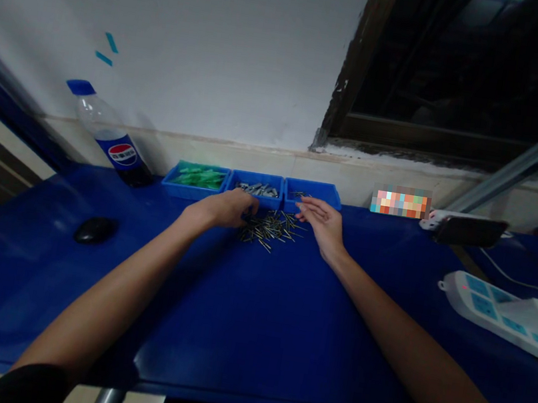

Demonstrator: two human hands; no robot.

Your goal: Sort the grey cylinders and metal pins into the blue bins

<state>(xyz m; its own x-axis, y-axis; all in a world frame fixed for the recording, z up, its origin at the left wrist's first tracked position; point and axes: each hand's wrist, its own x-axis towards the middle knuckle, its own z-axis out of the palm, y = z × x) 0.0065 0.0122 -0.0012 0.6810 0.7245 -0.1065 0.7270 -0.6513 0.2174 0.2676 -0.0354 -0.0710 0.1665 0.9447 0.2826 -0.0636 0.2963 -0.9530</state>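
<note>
Landmark: middle blue bin [258, 178], silvery pieces [261, 190] inside. Thin screw-like metal pieces [269, 228] lie in a loose, criss-crossed heap on the blue tabletop [249, 333], directly on the near side of the middle blue bin. Left hand [232, 208] is at the near-left of that bin, fingers curled down over the heap's left edge; whether the tips pinch a piece cannot be told, as they are largely hidden. Right hand [321, 223] is at the near-right of the bin, fingers extended and thumb close below them — too small to tell if anything is held. Handling estimate: each piece is probably light, stiff and hard to damage, but smooth and narrow enough to roll or slip between fingertips. Pieces overlap, so one lifted from the centre may drag neighbours. Best hold, in my judgement: a thumb-and-forefinger pinch at mid-shaft, starting with strays on the side farthest from the bin.
</note>
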